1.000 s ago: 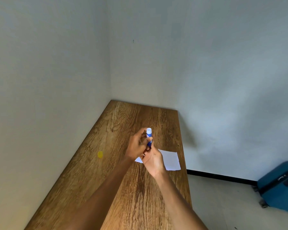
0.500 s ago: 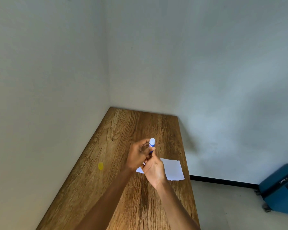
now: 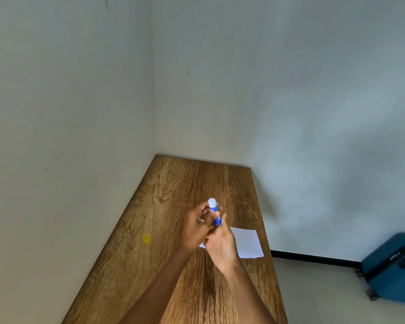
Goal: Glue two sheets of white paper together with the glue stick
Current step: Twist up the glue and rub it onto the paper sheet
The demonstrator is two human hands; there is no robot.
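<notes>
Both hands hold a blue glue stick (image 3: 215, 212) upright above the wooden table (image 3: 173, 188), its white glue tip bare and pointing up. My left hand (image 3: 195, 226) grips the stick's body from the left. My right hand (image 3: 221, 245) holds its lower end from below. White paper (image 3: 248, 244) lies flat on the table just right of the hands, partly hidden by them; I cannot tell whether it is one sheet or two. A small yellow cap (image 3: 146, 238) stands on the table to the left of the hands.
The table fits into a corner, with walls along its left and far sides. Its right edge drops to a light floor. A blue suitcase (image 3: 393, 270) stands on the floor at the far right.
The hands and the glue stick keep the same grip. The view has tilted slightly, so the table sits lower in the frame.
</notes>
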